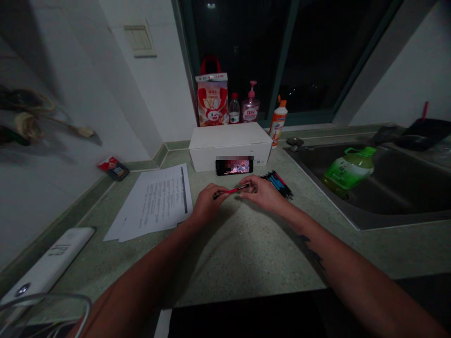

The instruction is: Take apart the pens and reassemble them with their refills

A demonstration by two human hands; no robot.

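Note:
A slim red and black pen (233, 190) spans the gap between my two hands, above the counter. My left hand (208, 202) pinches its left end. The fingers of my right hand (260, 191) are closed round its right end. Just behind the hands a phone (234, 166) with a lit screen leans against a white box (229, 141). Beside my right hand lies a pile of several pens (278, 183), black, blue and red. Printed sheets of paper (158, 202) are spread to the left of my left hand.
Behind the box stand a red bag (212, 101), a small bottle (234, 110), a pink pump bottle (250, 110) and an orange-capped bottle (278, 123). A sink (387, 188) at right holds a green jug (352, 166). At left are a small packet (113, 168) and a white device (52, 258).

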